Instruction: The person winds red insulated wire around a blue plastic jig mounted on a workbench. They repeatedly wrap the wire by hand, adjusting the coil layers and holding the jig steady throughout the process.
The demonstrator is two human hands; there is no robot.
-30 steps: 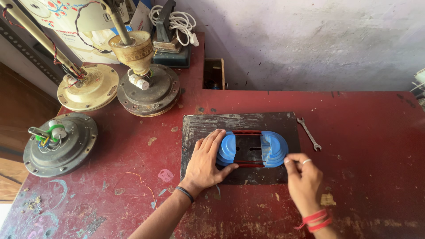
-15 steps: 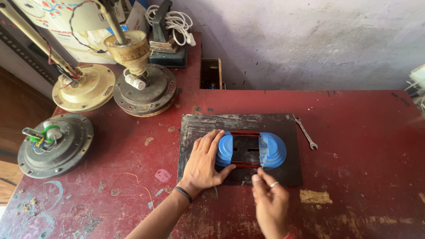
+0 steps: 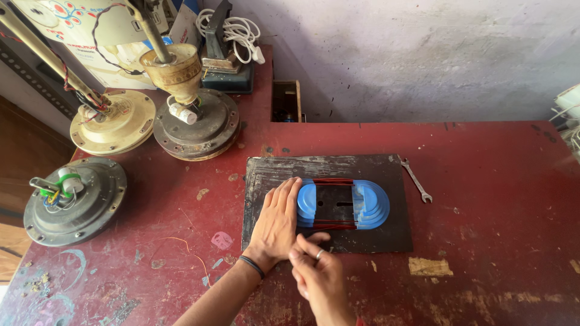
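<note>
Right now your left hand [image 3: 277,220] lies flat and spread, palm down, on the dark metal plate [image 3: 386,172], its fingertips pressed against the left end of the blue coil former [image 3: 368,204]. Your right hand [image 3: 318,271] sits just near of it, by the left wrist, fingers loosely curled with a ring showing; it seems to pinch something thin at the plate's near edge, though the view is too poor to say what. The former lies lengthwise in the middle of the plate, two rounded blue ends with a dark centre between them and reddish copper wire [image 3: 331,181] wound along its far and near sides. Just off the plate's far right corner a small spanner [image 3: 417,180] rests on the worn red bench [image 3: 495,241]. Farther left stand three ceiling fan motors: a dark one [image 3: 75,202] at the left edge with wires on top, a cream one [image 3: 115,121] beyond it, and a brownish one [image 3: 196,124] with its rod upright. At the far side a coiled white cable [image 3: 235,30] rests by the wall.
</note>
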